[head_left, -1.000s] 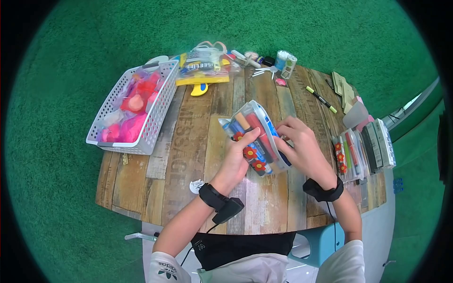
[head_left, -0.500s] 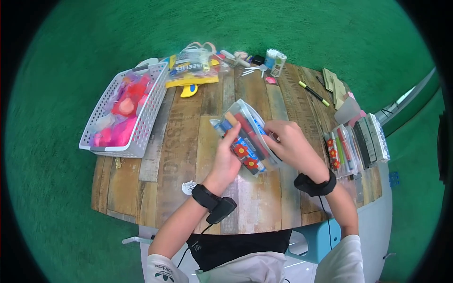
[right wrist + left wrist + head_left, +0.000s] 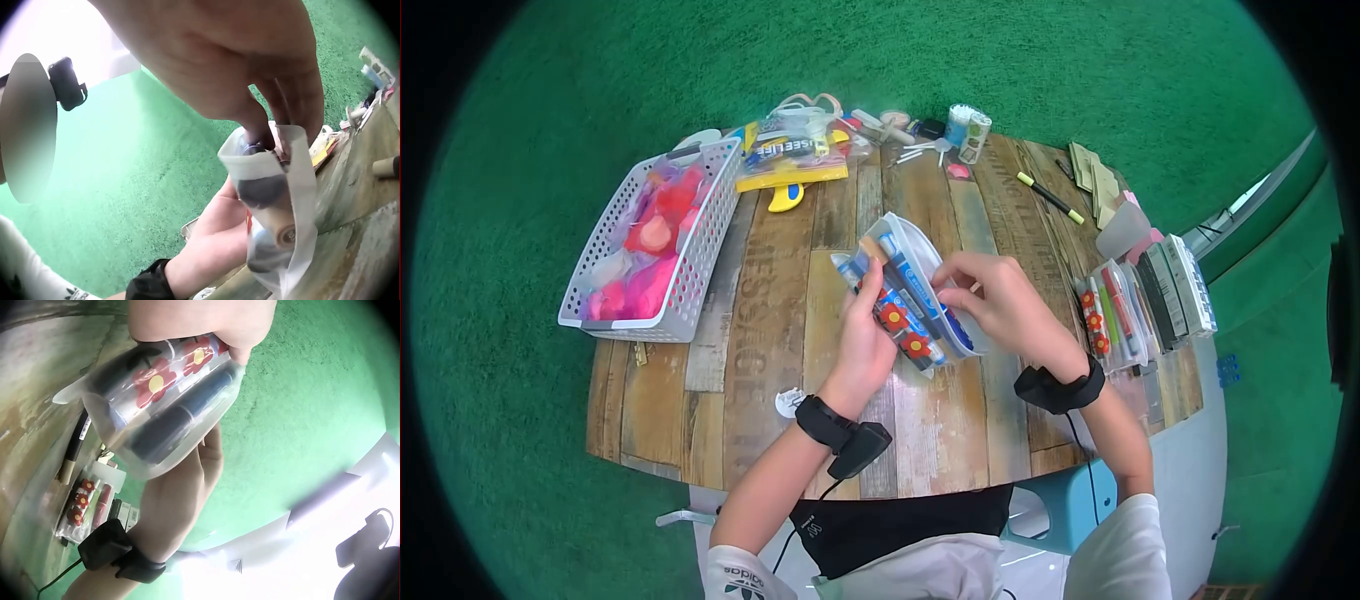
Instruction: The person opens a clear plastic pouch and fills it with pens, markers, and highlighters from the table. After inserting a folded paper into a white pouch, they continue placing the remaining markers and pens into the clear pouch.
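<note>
My left hand [image 3: 867, 345] grips a clear plastic pouch [image 3: 915, 245], its thumb across the front face. Inside stand several markers [image 3: 907, 272], some blue and white, and red flowers with yellow centres [image 3: 893, 316] decorate the front. The pouch leans over the middle of the table. Bent fingers of my right hand [image 3: 1000, 300] reach into its mouth. In the right wrist view the fingertips are among dark marker ends [image 3: 253, 149] just inside the white rim [image 3: 250, 161]; I cannot tell whether they pinch one. The left wrist view shows the pouch's flowered side [image 3: 156, 384].
A white perforated basket [image 3: 715, 235] of pink and red items stands at left. Behind are a yellow-edged zip bag [image 3: 792, 180] and a tub of cotton swabs [image 3: 960, 120]. To the right lie a black-and-yellow marker [image 3: 1050, 198], another flowered pouch [image 3: 1097, 325] and boxes [image 3: 1190, 285].
The view has shifted, so the table's things sit further left. The pouch has turned: red items seen through it earlier are hidden, and blue markers show. Both hands stay at it.
</note>
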`<move>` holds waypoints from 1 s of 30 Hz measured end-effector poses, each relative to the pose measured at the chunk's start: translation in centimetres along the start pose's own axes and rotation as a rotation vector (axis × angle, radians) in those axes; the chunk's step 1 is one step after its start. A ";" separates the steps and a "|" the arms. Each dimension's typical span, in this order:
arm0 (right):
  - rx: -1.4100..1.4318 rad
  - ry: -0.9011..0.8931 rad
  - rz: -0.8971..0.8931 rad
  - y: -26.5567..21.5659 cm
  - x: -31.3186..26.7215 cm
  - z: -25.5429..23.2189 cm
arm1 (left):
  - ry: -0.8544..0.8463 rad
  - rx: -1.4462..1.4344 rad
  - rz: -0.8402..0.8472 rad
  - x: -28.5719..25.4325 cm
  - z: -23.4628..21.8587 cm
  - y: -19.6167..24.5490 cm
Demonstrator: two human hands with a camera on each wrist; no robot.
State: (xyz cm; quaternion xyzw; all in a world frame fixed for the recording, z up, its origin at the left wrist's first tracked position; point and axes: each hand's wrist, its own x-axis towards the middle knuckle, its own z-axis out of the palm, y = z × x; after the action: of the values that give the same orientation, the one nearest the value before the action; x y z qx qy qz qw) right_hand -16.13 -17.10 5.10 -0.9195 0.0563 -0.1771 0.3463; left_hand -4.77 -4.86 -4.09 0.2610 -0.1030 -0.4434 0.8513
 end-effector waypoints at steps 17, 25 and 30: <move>-0.237 0.324 -0.232 -1.0 -0.8 1.0 | 0.087 -0.149 0.072 0.1 0.5 1.1; -0.009 -0.001 -0.219 -1.0 -0.2 -0.2 | 0.142 -0.218 0.094 0.2 0.2 1.8; -0.188 0.054 -0.284 -1.3 0.0 0.2 | 0.156 -0.227 0.089 0.2 0.4 1.9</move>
State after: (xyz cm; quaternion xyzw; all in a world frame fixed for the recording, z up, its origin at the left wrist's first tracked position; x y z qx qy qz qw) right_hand -16.11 -15.94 5.80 -0.9414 -0.0486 -0.2431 0.2288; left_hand -3.51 -4.23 -2.75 0.1922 0.0028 -0.3926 0.8994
